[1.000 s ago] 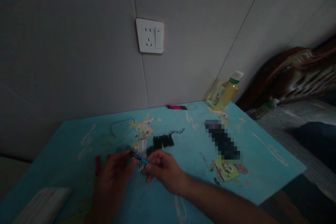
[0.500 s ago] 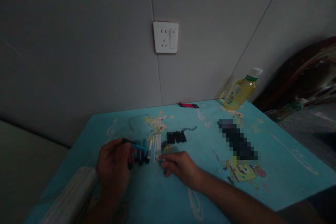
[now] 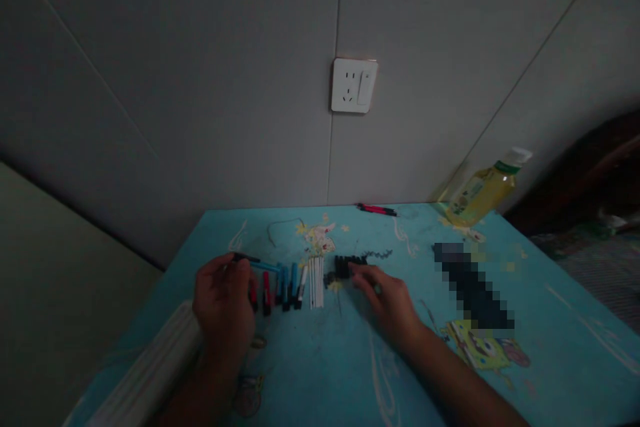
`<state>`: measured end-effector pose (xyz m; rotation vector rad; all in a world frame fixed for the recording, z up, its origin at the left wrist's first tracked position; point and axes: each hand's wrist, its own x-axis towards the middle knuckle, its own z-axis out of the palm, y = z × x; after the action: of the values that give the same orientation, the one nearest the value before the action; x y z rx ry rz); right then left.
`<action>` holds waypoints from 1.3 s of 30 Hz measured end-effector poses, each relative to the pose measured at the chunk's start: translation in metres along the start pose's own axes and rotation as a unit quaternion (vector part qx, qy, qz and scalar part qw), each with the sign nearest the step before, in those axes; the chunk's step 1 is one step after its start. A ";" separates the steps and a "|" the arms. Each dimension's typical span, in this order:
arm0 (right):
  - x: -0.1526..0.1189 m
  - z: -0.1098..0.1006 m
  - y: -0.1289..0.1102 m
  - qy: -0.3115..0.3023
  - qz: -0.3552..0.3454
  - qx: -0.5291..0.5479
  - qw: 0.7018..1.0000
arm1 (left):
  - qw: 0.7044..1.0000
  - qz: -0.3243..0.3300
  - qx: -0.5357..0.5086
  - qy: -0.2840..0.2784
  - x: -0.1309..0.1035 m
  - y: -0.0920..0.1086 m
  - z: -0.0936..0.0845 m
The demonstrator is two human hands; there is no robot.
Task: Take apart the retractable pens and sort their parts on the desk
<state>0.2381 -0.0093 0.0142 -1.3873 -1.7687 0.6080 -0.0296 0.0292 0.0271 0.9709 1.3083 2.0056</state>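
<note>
My left hand (image 3: 223, 297) is closed around a slim blue pen with a black end (image 3: 265, 267), pointing right above the table. Beside it lie red-and-black pen parts (image 3: 267, 290), several blue-and-black pen parts (image 3: 285, 287) and one white-and-black piece (image 3: 302, 285). Further right, thin white sticks like pen refills (image 3: 317, 281) lie side by side. My right hand (image 3: 390, 300) has its thumb and index finger close together at the right end of a row of short black pieces (image 3: 345, 267). Its fingertips hide whatever is between them.
Red-and-black pens (image 3: 377, 209) lie by the wall. A tilted-looking bottle of yellow liquid (image 3: 483, 193) stands at the back right corner. A pixelated dark object (image 3: 475, 287) lies on the right. At the left edge is a pale striped object (image 3: 150, 367). A socket (image 3: 354, 85) is on the wall.
My right hand has moved from the white sticks to the right end of the black row. My left hand still holds the blue pen. The camera view has shifted.
</note>
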 end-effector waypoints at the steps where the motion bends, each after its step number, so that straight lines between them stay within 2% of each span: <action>1: 0.003 -0.009 0.003 0.039 0.000 -0.006 0.999 | 1.000 -0.011 0.010 -0.008 -0.002 -0.001 0.000; 5: 0.021 -0.044 0.022 0.195 0.011 -0.072 0.978 | 0.997 -0.039 -0.021 -0.057 -0.011 0.001 0.005; 9: 0.028 -0.059 0.042 0.235 0.057 -0.074 0.967 | 0.979 -0.138 -0.142 -0.041 -0.003 0.005 0.007; 12: 0.027 -0.053 0.044 0.216 0.086 -0.040 0.972 | 0.962 -0.205 -0.180 -0.016 0.006 0.003 0.005; 15: 0.037 -0.037 0.034 0.164 0.079 -0.018 0.983 | 0.956 -0.221 -0.191 -0.009 0.006 -0.001 0.003; 17: 0.054 -0.023 0.025 0.117 0.056 -0.030 0.991 | 0.955 -0.221 -0.194 -0.027 0.000 -0.003 0.005; 20: 0.089 0.000 0.018 0.029 0.016 -0.103 0.994 | 0.956 -0.220 -0.178 -0.074 -0.010 -0.006 0.008; 24: 0.124 0.027 0.025 -0.034 0.010 -0.140 0.990 | 0.960 -0.202 -0.164 -0.102 -0.013 -0.008 0.008; 27: 0.130 0.039 0.032 -0.050 0.012 -0.156 0.986 | 0.962 -0.199 -0.159 -0.099 -0.008 -0.010 0.007; 32: 0.123 0.047 0.031 -0.052 0.007 -0.173 0.984 | 0.963 -0.198 -0.160 -0.088 -0.003 -0.012 0.008; 36: 0.124 0.047 0.028 -0.050 0.010 -0.179 0.982 | 0.964 -0.197 -0.144 -0.110 -0.007 -0.016 0.008; 39: 0.121 0.040 0.020 -0.040 0.009 -0.179 0.983 | 0.959 -0.215 -0.108 -0.149 -0.013 -0.021 0.008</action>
<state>0.2062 0.1156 0.0106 -1.6399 -2.0023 0.3680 -0.0139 0.0312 0.0063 0.7693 1.0065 1.5609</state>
